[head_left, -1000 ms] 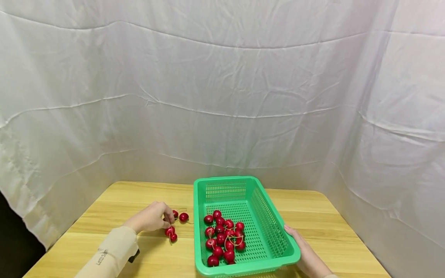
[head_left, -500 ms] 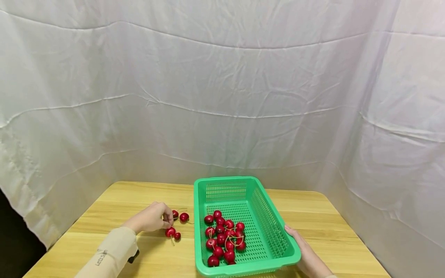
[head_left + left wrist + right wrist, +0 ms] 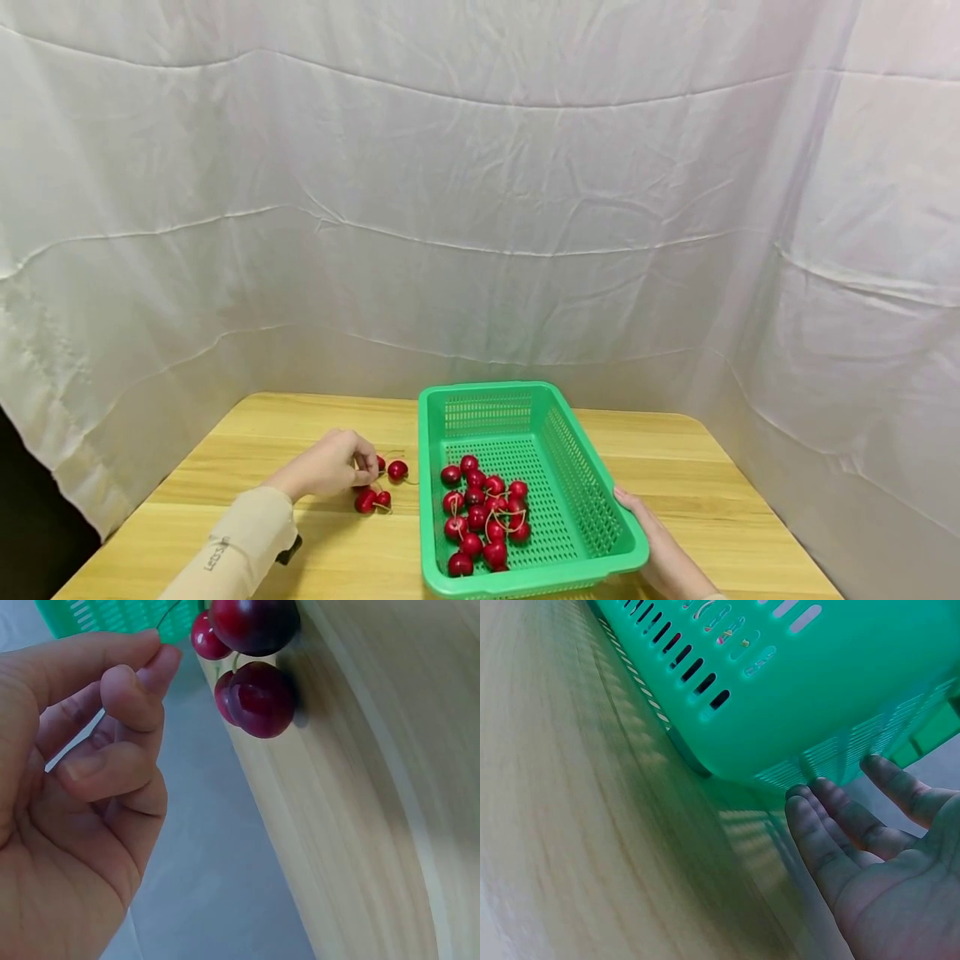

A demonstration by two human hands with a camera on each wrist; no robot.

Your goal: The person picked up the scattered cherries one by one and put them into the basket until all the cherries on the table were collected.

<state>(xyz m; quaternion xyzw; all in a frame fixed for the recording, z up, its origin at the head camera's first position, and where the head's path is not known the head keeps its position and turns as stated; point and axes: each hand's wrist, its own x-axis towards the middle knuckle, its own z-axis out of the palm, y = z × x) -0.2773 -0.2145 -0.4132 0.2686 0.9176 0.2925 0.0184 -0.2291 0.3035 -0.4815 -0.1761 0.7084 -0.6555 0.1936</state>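
My left hand (image 3: pixel 335 465) is over the table's left half, thumb and index fingertip pinching a thin cherry stem (image 3: pixel 168 613) in the left wrist view. Close below its fingertips lie red cherries (image 3: pixel 366 500), which show larger as dark, glossy cherries (image 3: pixel 259 699) in the left wrist view. Another cherry (image 3: pixel 397 472) rests just beyond. Which cherry the pinched stem belongs to, I cannot tell. My right hand (image 3: pixel 660 550) touches the outer right side of a green plastic basket (image 3: pixel 431 533); its fingers (image 3: pixel 817 832) lie fairly straight against the wall in the right wrist view.
Several cherries (image 3: pixel 476 517) with stems lie grouped in the basket's left part. The basket stands on a light wooden table (image 3: pixel 675 467). White cloth (image 3: pixel 480 208) hangs behind and along both sides.
The cherries under my left hand have turned, the smaller one shifting up and to the right. My left hand has risen slightly. The right hand and the basket stay nearly still.
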